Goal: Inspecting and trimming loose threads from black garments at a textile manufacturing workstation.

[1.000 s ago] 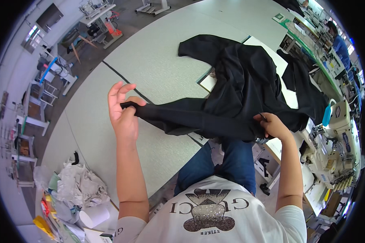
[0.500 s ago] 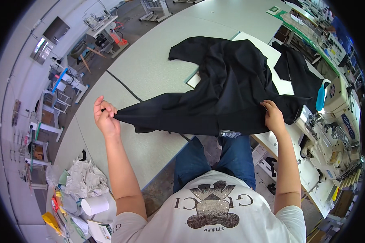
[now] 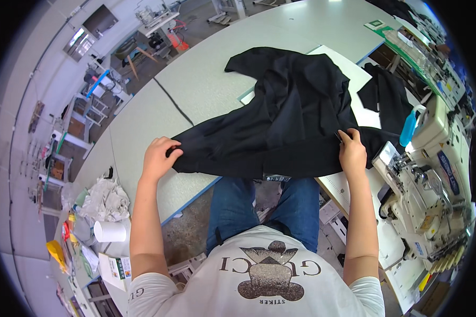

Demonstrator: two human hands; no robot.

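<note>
A large black garment [image 3: 285, 116] lies spread over the grey table [image 3: 206, 79], its near edge hanging toward my lap. My left hand [image 3: 159, 156] pinches the left corner of the garment against the table. My right hand [image 3: 351, 150] grips the garment's right edge, close to the white sewing machine [image 3: 433, 174]. The cloth is stretched flat between the two hands.
A second black cloth piece [image 3: 386, 98] lies by a blue spray bottle [image 3: 409, 127] near the machine. Crumpled white plastic [image 3: 106, 198], a white cup [image 3: 110, 231] and small boxes sit at my left. More workstations and racks stand beyond the table.
Both hands have drawn the garment toward me and lowered it onto the table. My left hand went from open fingers held up to a pinch on the cloth's corner.
</note>
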